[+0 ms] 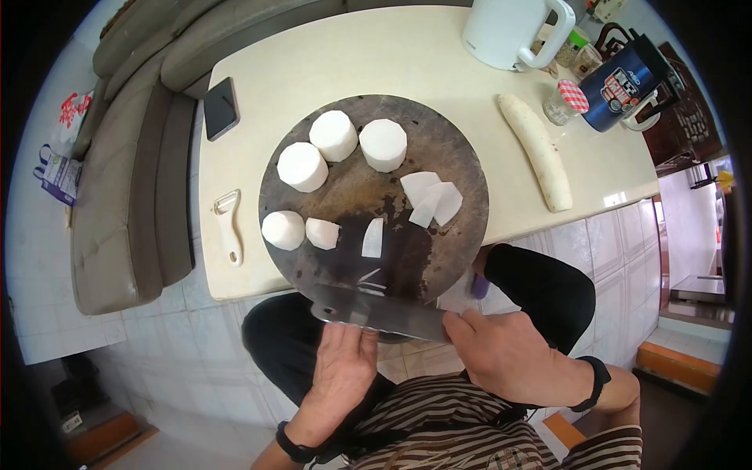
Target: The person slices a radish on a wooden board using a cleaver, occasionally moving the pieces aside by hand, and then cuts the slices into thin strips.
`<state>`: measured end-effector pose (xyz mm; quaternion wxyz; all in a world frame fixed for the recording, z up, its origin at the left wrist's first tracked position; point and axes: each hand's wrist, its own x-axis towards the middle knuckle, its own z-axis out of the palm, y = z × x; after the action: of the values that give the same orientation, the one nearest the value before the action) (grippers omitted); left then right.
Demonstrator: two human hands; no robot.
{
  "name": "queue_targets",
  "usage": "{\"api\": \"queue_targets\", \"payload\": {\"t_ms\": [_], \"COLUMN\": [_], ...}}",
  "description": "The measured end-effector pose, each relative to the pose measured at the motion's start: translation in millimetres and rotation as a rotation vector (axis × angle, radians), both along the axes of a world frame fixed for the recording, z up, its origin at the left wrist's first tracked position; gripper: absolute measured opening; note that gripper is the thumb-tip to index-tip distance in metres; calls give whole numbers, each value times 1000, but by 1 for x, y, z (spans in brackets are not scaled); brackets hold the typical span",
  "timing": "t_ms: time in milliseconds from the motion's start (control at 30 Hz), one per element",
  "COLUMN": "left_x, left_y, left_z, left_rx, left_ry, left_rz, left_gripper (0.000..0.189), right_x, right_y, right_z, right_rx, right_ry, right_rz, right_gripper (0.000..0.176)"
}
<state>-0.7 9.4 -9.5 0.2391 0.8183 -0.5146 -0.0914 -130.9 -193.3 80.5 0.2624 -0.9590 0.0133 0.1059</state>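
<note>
My right hand [509,352] is closed around the handle of a cleaver [392,313], its broad blade pointing left over the board's near edge. At the blade's lower left edge, my left hand [343,364] has its fingers pressed together; what they pinch, if anything, is hidden. Beyond the blade is a round dark chopping board [345,192]. Along its far left side stand thick peeled white radish chunks [334,135]. A rounded radish end [283,229] and a smaller cut piece [322,233] lie nearer. Flat radish slices [423,196] overlap on the right, and one slice [373,238] lies alone.
A whole radish [536,153] lies on the table [439,70], right of the board. On the left are a peeler [228,227] and a phone [221,109]. A white kettle [505,31], a jar [565,104] and a blue flask [623,84] stand at the far right.
</note>
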Motion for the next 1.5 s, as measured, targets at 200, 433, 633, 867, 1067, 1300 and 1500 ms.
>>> {"api": "queue_targets", "payload": {"t_ms": [200, 433, 633, 867, 1067, 1300, 1500], "left_x": [1, 1, 2, 2, 0, 4, 3], "left_y": [-2, 0, -4, -1, -2, -2, -2], "left_z": [2, 2, 4, 5, 4, 9, 2], "left_rx": [-5, 20, -19, -15, -2, 5, 3], "left_ry": [-4, -22, -58, -30, -58, -199, -94], "left_rz": [-12, -5, -17, -35, -19, -116, -46], "left_gripper": [33, 28, 26, 23, 22, 30, 32], "right_x": [3, 18, 9, 9, 17, 12, 5], "right_y": [1, 13, 3, -7, -3, -6, -18], "right_z": [-3, -21, -8, 2, -10, -24, -7], "right_rx": [-106, -163, -68, -59, -56, -6, -22], "right_ry": [-13, -88, -51, 50, 1, -111, -22], "right_rz": [38, -1, -26, 41, 36, -46, -7], "right_gripper": [31, 29, 22, 24, 23, 23, 27]}}
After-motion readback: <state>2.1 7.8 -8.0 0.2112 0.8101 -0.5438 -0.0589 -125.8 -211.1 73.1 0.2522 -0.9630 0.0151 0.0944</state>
